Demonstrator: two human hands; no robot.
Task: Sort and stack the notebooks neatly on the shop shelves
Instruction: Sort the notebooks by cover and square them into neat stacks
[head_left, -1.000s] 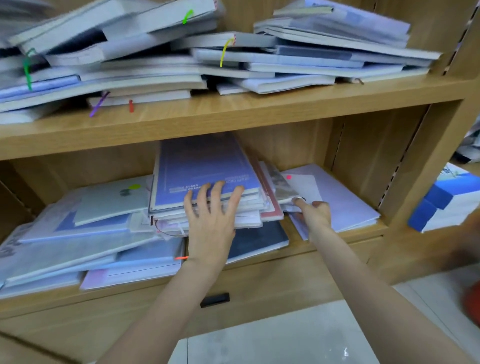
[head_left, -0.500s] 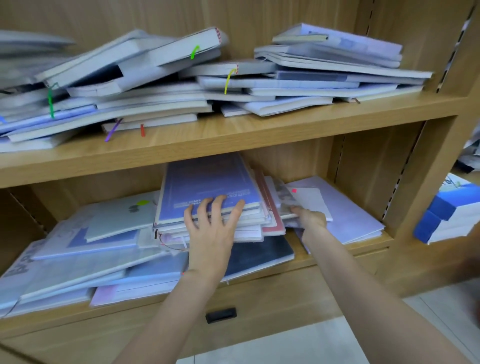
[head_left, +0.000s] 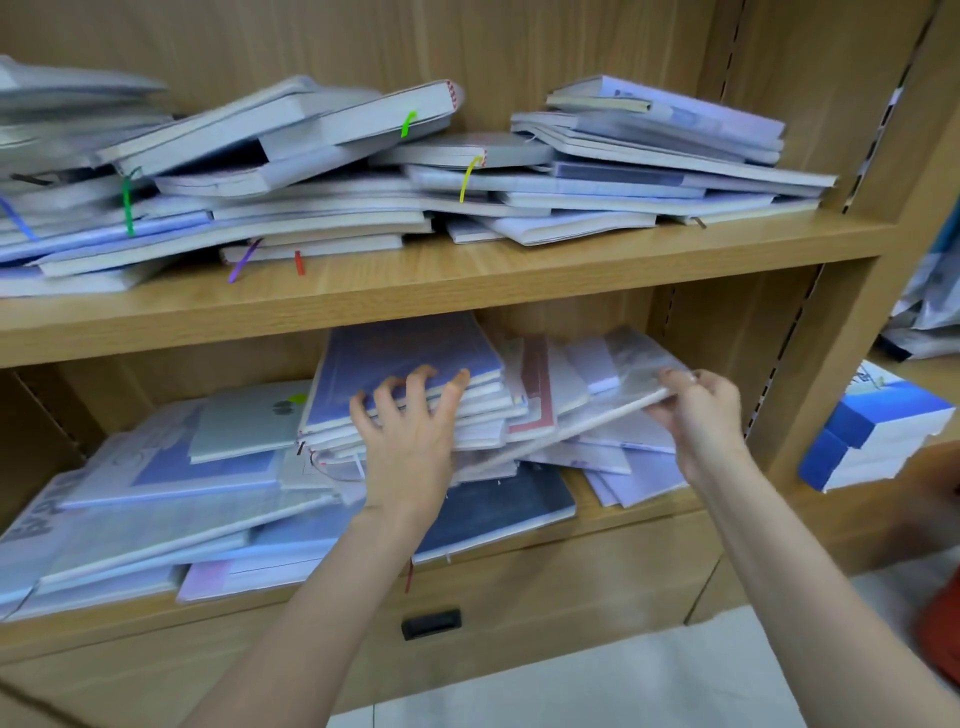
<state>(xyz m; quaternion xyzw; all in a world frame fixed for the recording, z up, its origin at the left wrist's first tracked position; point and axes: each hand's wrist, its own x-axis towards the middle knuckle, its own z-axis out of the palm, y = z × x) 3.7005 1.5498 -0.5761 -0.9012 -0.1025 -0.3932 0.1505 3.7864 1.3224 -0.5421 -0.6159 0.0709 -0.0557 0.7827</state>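
Light wood shelving unit (head_left: 467, 275) (drawer below) on pale floor (head_left: 597, 691).

Pale lilac and white notebooks (head_left: 405, 358) fill tan wood-grain shelves (head_left: 467, 270), beside one navy notebook (head_left: 498, 504).
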